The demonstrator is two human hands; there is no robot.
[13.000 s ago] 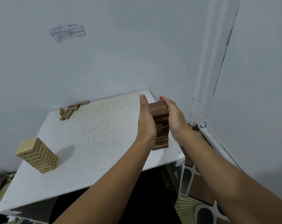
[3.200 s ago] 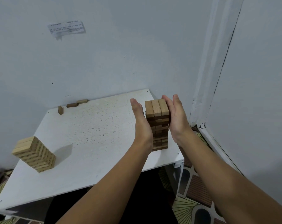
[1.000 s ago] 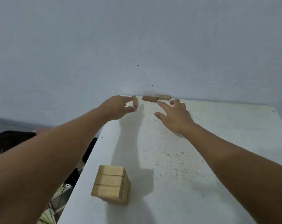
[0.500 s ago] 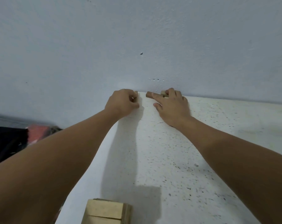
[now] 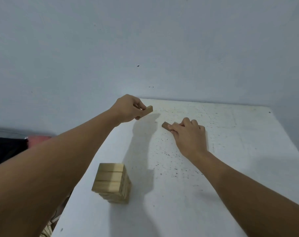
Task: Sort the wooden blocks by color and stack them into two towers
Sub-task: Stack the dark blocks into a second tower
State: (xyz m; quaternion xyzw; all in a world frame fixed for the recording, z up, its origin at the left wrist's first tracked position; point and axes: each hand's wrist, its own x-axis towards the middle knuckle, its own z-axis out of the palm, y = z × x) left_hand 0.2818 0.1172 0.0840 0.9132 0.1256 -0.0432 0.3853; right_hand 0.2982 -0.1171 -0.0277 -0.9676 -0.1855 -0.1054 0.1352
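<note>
**Both hands lifted off the far edge, each gripping loose blocks**

The left hand (image 5: pixel 128 108) is raised over the table's far-left corner, its fingers curled round one light wooden block (image 5: pixel 147 110) whose free end points right. The right hand (image 5: pixel 188 134) is low over the table (image 5: pixel 230 168), right of the left hand and a little nearer, fingers curled over a dark wooden block (image 5: pixel 165 125) that sticks out to the left; a paler block end (image 5: pixel 175 124) shows just behind it in the same grip, so that hand appears to hold two. It is unclear whether the dark block touches the surface.

Counted: three loose blocks in the hands, and one light tower (image 5: pixel 113 183) standing near the table's left edge, nearer than both hands; three blocks lie side by side on its top layer. The dark tower is out of view.

Half a second ago both hands were pressed against the foot of the wall (image 5: pixel 145 48), on the blocks lying there; now they have drawn back toward the near side with the blocks lifted away, and the far edge lies bare.

The left hand hangs close to the left edge. Speckled white surface stretches to the right and near side of the right forearm. A dark and pink bundle (image 5: pixel 17 146) lies beyond the left edge.
</note>
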